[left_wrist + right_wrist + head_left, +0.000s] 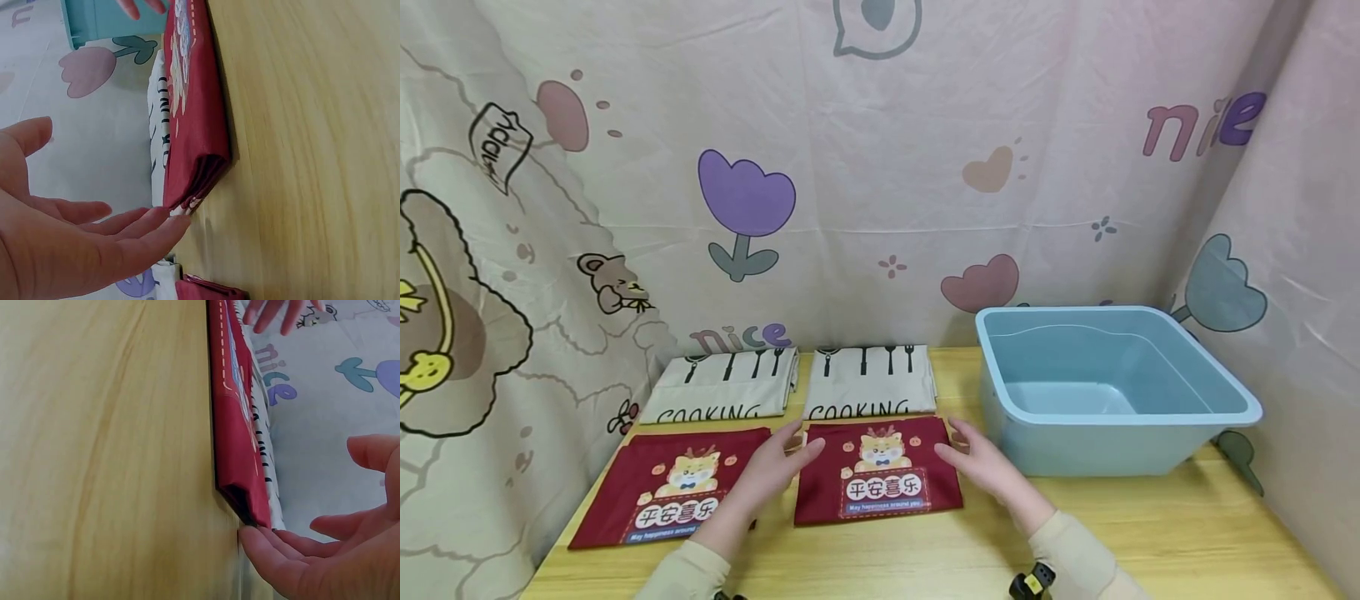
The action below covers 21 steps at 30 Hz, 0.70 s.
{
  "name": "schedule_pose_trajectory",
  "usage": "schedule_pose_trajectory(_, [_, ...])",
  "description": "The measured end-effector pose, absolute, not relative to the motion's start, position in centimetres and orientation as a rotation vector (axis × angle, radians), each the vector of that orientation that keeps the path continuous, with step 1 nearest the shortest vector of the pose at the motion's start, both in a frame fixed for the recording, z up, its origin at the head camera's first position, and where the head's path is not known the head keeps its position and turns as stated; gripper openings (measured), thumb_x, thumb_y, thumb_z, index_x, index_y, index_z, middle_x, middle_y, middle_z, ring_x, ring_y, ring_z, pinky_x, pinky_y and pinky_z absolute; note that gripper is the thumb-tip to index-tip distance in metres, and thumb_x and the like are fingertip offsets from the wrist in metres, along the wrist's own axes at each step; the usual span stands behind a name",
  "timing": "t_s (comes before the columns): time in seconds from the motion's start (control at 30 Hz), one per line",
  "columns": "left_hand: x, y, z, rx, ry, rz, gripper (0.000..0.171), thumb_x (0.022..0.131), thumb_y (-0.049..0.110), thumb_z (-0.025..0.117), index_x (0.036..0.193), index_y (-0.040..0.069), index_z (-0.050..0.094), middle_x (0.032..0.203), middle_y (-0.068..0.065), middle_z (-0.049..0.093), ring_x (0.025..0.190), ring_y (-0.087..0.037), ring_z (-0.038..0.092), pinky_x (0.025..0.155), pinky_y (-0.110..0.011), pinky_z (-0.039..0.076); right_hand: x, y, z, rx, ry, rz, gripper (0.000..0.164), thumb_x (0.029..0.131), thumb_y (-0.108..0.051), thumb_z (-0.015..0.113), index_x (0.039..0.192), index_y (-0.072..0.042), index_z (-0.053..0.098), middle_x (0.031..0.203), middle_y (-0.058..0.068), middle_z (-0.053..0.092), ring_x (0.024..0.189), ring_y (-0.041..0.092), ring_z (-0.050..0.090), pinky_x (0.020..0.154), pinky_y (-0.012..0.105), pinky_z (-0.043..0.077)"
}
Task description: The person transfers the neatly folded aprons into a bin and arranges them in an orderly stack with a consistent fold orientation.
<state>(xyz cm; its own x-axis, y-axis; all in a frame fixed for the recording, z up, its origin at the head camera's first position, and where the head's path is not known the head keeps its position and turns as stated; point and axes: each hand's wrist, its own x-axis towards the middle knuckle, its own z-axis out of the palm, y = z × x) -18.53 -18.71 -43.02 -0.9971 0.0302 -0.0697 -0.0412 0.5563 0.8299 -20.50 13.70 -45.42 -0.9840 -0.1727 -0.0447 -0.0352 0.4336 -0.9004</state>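
A folded dark red cloth (820,492) with a cartoon animal and lettering lies on the table between the two hands. My left hand (775,467) is at its left edge, fingers extended and spread. In the left wrist view its fingertips (169,225) come right to the folded corner. My right hand (985,462) is at the opposite edge, likewise with loosely extended fingers; in the right wrist view the fingertips (253,540) are right by the fold. Neither hand grips anything. A second red cloth (617,492) of the same print lies to the left, partly behind the left forearm.
Two folded white cloths printed with utensils and "COOKING", the left one (722,387) and the right one (872,385), lie behind the red ones. A light blue plastic tub (1105,450) stands at the right. A patterned curtain (865,167) closes off the table's back and sides.
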Motion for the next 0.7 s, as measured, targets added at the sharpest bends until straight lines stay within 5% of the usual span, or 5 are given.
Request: schedule_pose_trajectory(0.7, [-19.18, -19.59, -43.99, -0.217, 2.355, 1.650, 0.071, 0.100, 0.035, 0.059, 0.145, -0.013, 0.033, 0.142, -0.036, 0.039, 0.119, -0.050, 0.052, 0.082, -0.049, 0.057, -21.48, 13.90, -45.63, 0.044, 2.319, -1.650, 0.064, 0.098, -0.022, 0.060, 0.144, 0.014, 0.033, 0.126, 0.031, 0.056, 0.100, 0.035, 0.065, 0.074, 0.047, 0.058])
